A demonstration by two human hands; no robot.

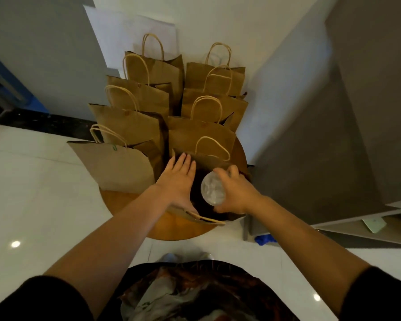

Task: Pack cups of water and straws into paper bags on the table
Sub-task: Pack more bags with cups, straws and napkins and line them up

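Fingers of the right hand point(235, 193) curl round a lidded cup point(213, 190) held in the mouth of the nearest paper bag point(204, 159) on the round table point(130, 200), while the left hand point(177, 181) presses flat, fingers straight, against the bag's rim

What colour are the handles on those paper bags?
Pale cream, twisted-cord handles on the brown paper bags, seen clearly in the head view.

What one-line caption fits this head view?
Right hand lowers a lidded cup into an open paper bag steadied by the left hand.
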